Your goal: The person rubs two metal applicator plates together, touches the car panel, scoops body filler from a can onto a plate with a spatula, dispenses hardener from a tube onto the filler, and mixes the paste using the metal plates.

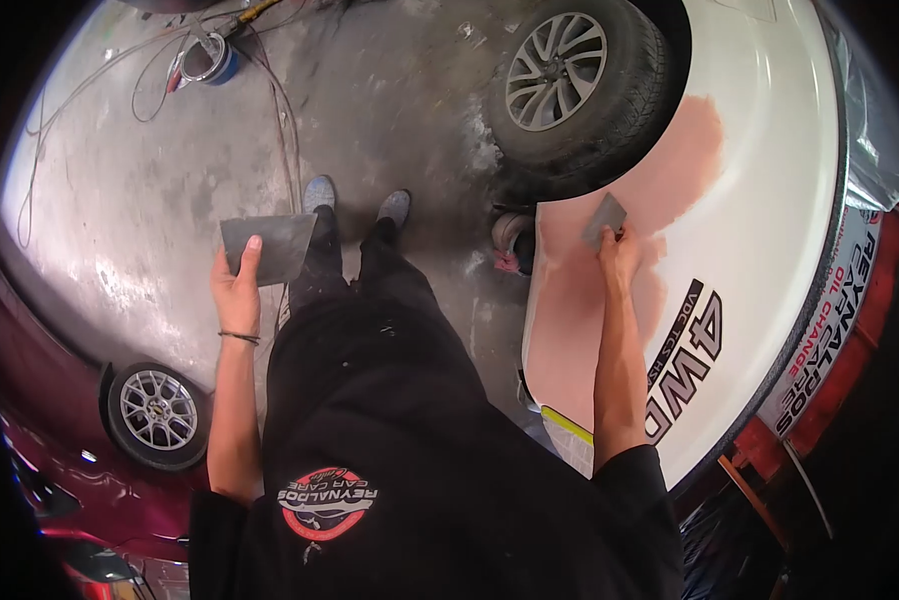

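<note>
My left hand grips a flat grey rectangular putty board, with the thumb over its near edge. Out to the right, my right hand pinches a small grey putty spreader at the white car body panel. Pinkish body filler covers a broad patch of that panel, from behind the wheel down to the lower corner. The spreader lies over this patch; whether its edge presses on the surface I cannot tell. Any filler on the board is too unclear to make out.
The white vehicle's wheel stands beyond the patch. A dark red car with a silver wheel is on my left. On the concrete floor are a bucket and hoses. A printed banner hangs at right.
</note>
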Demonstrator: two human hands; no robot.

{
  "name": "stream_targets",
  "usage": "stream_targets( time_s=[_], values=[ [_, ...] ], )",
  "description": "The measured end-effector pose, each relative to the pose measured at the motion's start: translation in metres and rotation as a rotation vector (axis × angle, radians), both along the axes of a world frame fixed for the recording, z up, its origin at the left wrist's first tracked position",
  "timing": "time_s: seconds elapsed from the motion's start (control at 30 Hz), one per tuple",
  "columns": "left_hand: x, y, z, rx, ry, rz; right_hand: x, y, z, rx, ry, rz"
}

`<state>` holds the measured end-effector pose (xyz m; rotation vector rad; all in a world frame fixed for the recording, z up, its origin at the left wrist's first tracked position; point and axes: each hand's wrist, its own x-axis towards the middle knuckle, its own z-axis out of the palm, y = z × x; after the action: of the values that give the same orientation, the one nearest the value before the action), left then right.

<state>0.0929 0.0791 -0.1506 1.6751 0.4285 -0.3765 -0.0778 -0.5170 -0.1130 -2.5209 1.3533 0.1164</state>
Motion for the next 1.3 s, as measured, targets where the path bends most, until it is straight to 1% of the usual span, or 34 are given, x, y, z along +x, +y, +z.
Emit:
stream_targets(
  time_s=[0.07, 0.17, 0.27, 0.37, 0.43, 0.53, 0.67, 0.77, 0.87, 0.97, 1.07, 1.17, 1.27, 1.3],
  values=[
    [-0.011, 0.006, -0.001, 0.05, 0.023, -0.003, 0.001, -0.005, -0.008, -0.101, 0.044, 0.088],
    [-0.026, 0.013, -0.012, 0.097, 0.068, -0.015, 0.002, -0.015, -0.025, -0.163, 0.098, 0.12],
    [-0.035, 0.009, -0.017, 0.101, 0.114, -0.006, 0.005, -0.017, -0.035, -0.147, 0.116, 0.11],
    [-0.036, 0.002, -0.021, 0.076, 0.133, -0.013, 0.002, -0.02, -0.055, -0.203, 0.224, 0.127],
    [-0.035, -0.003, -0.022, 0.05, 0.136, -0.013, 0.0, -0.015, -0.067, -0.209, 0.24, 0.093],
    [-0.028, -0.008, -0.015, 0.009, 0.135, -0.007, -0.001, -0.01, -0.067, -0.205, 0.242, 0.072],
    [-0.023, -0.01, -0.01, 0.017, 0.138, -0.002, -0.003, -0.003, -0.05, -0.183, 0.226, 0.056],
    [-0.016, -0.011, -0.009, 0.073, 0.135, -0.017, -0.008, -0.005, -0.074, -0.286, 0.212, 0.161],
    [-0.014, -0.014, 0.0, 0.102, 0.125, -0.024, 0.017, 0.015, -0.088, -0.134, 0.31, 0.038],
    [-0.018, -0.005, 0.0, 0.065, 0.161, -0.015, 0.009, 0.037, -0.103, -0.133, 0.259, 0.02],
    [-0.019, -0.001, -0.005, 0.048, 0.168, 0.0, -0.005, 0.053, -0.079, -0.094, 0.043, 0.011],
    [-0.011, -0.009, -0.004, 0.051, 0.135, -0.04, -0.011, 0.051, -0.059, -0.13, -0.071, -0.099],
    [-0.003, -0.026, 0.002, 0.01, 0.127, -0.073, -0.02, 0.028, -0.064, -0.173, -0.082, -0.064],
    [0.0, -0.031, 0.006, -0.008, 0.135, -0.076, -0.02, 0.023, -0.065, -0.188, -0.04, -0.047]
  ],
)
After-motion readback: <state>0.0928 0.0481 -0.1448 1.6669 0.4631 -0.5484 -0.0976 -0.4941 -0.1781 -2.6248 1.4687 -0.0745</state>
